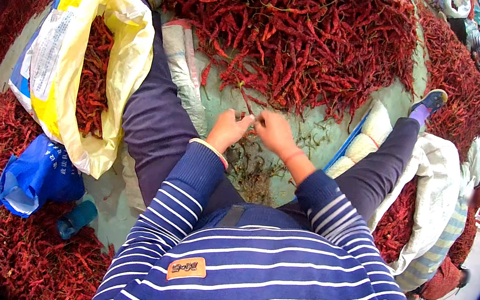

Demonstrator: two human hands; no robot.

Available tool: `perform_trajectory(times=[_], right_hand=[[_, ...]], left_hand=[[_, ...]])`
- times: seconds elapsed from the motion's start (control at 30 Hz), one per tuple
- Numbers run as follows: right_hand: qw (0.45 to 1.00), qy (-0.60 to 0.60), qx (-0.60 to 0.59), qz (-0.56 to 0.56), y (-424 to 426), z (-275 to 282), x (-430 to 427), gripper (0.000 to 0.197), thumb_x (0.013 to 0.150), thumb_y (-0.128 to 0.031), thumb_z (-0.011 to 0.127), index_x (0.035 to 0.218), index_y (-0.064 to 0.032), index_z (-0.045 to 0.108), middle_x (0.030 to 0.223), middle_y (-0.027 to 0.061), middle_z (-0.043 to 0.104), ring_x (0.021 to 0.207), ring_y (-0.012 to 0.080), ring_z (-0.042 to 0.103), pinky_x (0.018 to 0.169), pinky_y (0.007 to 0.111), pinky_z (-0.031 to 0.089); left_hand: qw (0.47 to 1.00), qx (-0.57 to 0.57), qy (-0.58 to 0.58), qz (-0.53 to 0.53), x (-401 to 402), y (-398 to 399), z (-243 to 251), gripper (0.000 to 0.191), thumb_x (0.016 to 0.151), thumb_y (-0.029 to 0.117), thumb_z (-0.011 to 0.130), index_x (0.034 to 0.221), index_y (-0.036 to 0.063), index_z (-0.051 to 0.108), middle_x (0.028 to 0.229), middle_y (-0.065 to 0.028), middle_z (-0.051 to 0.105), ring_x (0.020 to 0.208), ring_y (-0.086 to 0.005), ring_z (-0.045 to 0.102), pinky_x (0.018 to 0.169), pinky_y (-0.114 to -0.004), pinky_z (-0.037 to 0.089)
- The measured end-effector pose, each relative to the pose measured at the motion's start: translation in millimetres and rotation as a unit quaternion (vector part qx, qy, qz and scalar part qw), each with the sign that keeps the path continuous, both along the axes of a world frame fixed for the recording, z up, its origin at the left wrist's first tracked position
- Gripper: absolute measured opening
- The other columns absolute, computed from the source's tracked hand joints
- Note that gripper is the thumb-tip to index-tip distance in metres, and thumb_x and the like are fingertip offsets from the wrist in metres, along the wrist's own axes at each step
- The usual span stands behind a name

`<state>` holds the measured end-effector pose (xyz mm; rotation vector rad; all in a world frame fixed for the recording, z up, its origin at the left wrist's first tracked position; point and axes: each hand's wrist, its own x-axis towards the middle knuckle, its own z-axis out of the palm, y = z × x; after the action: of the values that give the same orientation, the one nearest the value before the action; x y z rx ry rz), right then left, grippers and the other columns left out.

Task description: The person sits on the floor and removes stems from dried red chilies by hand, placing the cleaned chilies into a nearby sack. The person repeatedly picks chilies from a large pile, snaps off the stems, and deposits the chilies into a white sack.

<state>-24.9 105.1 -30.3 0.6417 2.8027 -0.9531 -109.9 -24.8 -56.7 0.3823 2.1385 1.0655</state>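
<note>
My left hand (230,129) and my right hand (274,131) meet between my spread legs, fingertips almost touching. A dried red chili pepper (245,99) reaches from the fingertips towards a large heap of dried red chilies (275,30). Red also shows between the thumb and fingers of my left hand, which are pinched together. The fingers of my right hand are curled and slightly blurred; whether they grip anything is hidden. Beneath and nearer to me, broken-off chili stems (259,173) are scattered on the pale green floor covering (318,119).
An open yellow-lined sack (141,53) with chilies inside stands left of my leg. Below it lie a blue bag (50,171) and a teal container (77,219). A white sack (439,187) holds chilies at right. More heaps and several people surround me.
</note>
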Motion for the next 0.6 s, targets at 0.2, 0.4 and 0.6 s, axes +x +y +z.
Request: perform_trajectory(times=[0.2,0.4,0.6], right_hand=[[0.969,0.036,-0.233,-0.078,-25,34,43,0.017,0.085,-0.018,0.056,0.085,-0.0008,0.060,0.069,0.0123,0.057,0.065,0.0226,0.055,0.061,0.034,0.045],[0.934,0.052,-0.312,-0.169,-16,45,29,0.020,0.088,-0.018,0.057,0.084,0.0006,0.060,0.065,-0.0012,0.053,0.059,0.0082,0.048,0.054,0.026,0.040],[0.816,0.004,-0.534,-0.220,-21,63,34,0.018,0.085,-0.015,0.060,0.071,-0.0091,0.051,0.059,-0.0033,0.044,0.052,0.0068,0.038,0.048,0.023,0.030]], left_hand=[[0.947,0.123,-0.297,0.023,10,-1,21,0.022,0.083,0.017,0.054,0.077,-0.0030,0.061,0.060,-0.0058,0.057,0.046,-0.0156,0.051,0.042,-0.029,0.040],[0.984,0.088,-0.073,-0.140,51,-36,43,0.025,0.080,0.020,0.053,0.078,-0.0038,0.060,0.066,-0.0170,0.060,0.057,-0.0272,0.059,0.054,-0.039,0.045],[0.967,-0.035,0.139,-0.211,55,-52,78,0.016,0.078,0.012,0.051,0.086,0.0001,0.058,0.075,-0.0241,0.060,0.074,-0.0404,0.061,0.066,-0.048,0.048]])
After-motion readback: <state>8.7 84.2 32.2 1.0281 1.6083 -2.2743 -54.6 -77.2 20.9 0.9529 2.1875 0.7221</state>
